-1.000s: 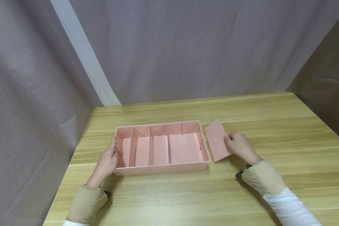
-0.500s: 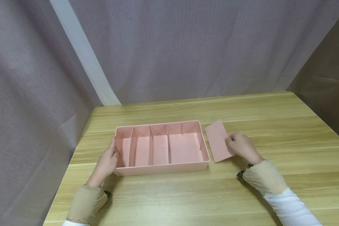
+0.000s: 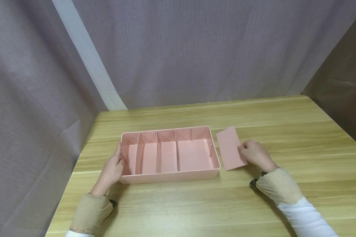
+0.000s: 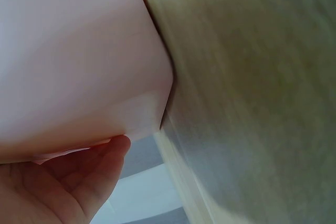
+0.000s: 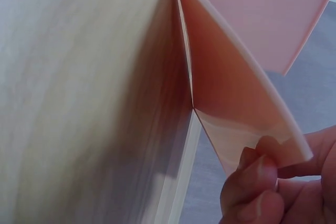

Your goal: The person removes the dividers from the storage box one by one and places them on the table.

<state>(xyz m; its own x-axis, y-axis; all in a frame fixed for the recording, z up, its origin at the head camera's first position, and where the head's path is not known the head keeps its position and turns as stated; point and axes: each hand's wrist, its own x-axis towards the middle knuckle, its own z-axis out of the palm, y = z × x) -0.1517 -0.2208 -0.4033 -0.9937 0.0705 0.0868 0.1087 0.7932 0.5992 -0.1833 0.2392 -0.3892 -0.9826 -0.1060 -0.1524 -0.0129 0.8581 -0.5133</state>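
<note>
A long pink organizer box (image 3: 169, 176) stands on the wooden table, with several thin upright walls parting it into compartments. The compartment at its right end is the widest. At the box's left end my left hand (image 3: 111, 168) holds the end wall, its thumb at the rim. In the left wrist view its fingers (image 4: 100, 179) lie against the outside of that wall. Just right of the box, my right hand (image 3: 255, 154) pinches a flat pink divider panel (image 3: 229, 148) by its right edge. The panel is tilted, its lower edge close over the table in the right wrist view (image 5: 226, 72).
The wooden tabletop (image 3: 178, 210) reaches back to a grey-purple curtain (image 3: 195, 52) with a pale vertical strip (image 3: 89, 56) on the left. A darker cloth (image 3: 341, 85) hangs along the right side.
The divider panel has shifted slightly to the right and towards me, with my right hand on its edge. My left hand and the box look the same.
</note>
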